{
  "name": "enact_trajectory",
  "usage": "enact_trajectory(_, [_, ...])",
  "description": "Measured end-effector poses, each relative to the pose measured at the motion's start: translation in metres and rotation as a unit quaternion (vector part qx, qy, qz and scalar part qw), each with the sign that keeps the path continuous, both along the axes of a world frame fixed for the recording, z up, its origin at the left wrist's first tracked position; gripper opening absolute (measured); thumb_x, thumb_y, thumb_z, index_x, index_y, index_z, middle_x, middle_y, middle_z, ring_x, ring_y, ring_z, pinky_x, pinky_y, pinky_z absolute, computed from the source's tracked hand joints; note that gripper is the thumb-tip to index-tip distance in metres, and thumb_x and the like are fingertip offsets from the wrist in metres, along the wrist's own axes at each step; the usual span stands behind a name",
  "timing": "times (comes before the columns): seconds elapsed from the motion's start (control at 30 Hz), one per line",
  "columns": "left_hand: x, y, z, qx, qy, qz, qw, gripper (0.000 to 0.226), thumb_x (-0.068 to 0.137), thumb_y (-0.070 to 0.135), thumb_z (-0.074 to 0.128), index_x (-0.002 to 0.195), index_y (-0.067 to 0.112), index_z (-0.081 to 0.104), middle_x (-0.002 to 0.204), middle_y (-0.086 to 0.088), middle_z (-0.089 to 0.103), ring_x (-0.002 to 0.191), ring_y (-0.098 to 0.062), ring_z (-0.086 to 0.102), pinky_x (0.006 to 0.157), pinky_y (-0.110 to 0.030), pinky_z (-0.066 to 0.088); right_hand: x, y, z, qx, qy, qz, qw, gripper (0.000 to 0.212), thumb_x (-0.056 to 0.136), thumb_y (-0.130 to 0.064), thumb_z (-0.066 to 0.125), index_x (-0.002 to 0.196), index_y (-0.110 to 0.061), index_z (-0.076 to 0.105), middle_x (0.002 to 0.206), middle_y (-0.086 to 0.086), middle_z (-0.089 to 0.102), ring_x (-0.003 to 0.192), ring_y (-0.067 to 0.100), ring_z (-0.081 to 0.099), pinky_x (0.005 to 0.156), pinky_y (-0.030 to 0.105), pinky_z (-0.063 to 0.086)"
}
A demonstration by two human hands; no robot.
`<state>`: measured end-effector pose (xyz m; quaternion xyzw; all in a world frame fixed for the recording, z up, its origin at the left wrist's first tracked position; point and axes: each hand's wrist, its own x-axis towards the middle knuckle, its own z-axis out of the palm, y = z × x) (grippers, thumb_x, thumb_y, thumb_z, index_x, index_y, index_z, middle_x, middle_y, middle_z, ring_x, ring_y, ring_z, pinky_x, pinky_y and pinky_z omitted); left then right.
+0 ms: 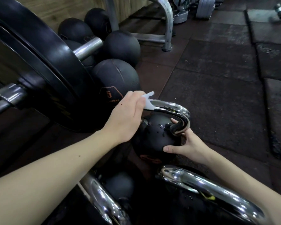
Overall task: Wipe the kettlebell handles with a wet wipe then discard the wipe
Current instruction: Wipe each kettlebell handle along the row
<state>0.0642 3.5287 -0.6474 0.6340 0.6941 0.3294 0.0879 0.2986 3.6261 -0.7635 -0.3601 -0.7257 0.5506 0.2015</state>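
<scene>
A black kettlebell (152,135) with a chrome handle (177,109) stands on the dark rubber floor in the middle of the view. My left hand (128,114) is shut on a white wet wipe (148,101), pressed around the left end of that handle. My right hand (185,143) grips the kettlebell's ball at its right side, fingers touching the base of the handle. Two more chrome kettlebell handles, one at the right (217,189) and one at the left (101,198), lie close to me at the bottom of the view.
A barbell with large black plates (44,65) fills the left side. Several black medicine balls (118,78) sit against the wooden wall behind the kettlebell. A steel rack leg (168,30) stands further back. Rubber floor tiles (225,78) spread to the right.
</scene>
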Motion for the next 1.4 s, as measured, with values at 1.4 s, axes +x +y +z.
enact_trajectory(1.4, [0.025,-0.012,0.029,0.006,0.202,0.002,0.979,0.018,0.097,0.011,0.046,0.106,0.021,0.057,0.105,-0.002,0.063,0.106,-0.033,0.062,0.089,-0.044,0.049,0.001,0.002,0.042,-0.001,-0.147,0.08,0.986,0.111,0.074,-0.012,0.091,0.159,-0.029,0.022,0.146,-0.012,0.048,0.135,0.006,0.046,0.091,-0.006,0.041])
